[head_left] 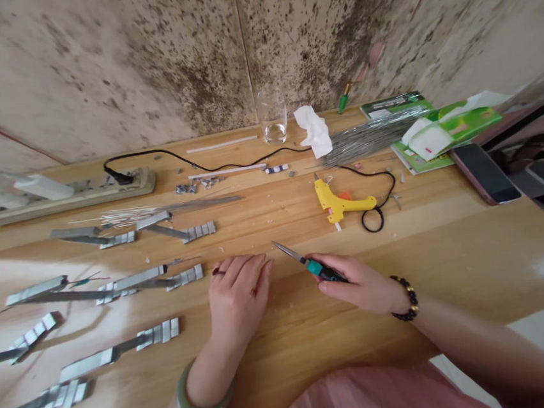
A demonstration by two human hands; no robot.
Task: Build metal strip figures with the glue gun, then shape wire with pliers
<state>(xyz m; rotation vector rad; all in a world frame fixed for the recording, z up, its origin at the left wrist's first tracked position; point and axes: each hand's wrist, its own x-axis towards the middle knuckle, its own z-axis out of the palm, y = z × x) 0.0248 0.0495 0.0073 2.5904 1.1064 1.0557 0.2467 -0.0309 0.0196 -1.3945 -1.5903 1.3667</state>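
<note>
My right hand (356,279) is closed around the handles of needle-nose pliers (315,267), black and teal. Their slim jaws point up and left over the wooden table, just past my left fingertips. Palm down near the table's middle, my left hand (236,291) has its fingers bent together and the thumb drawn against them. Whatever lies in that pinch, if anything, is hidden or too small to name. Left of it are several folded grey metal strips (139,278) with ribbed ends. Beyond my right hand lies a yellow glue gun (349,205) on its side.
Thin wires (133,214) lie behind the strips, near a power strip (79,195). Along the wall are white sticks (225,170), a glass (275,132), crumpled tissue (314,132) and a large wire bundle (371,138). A phone (484,174) rests at the right edge. A black cord crosses the back.
</note>
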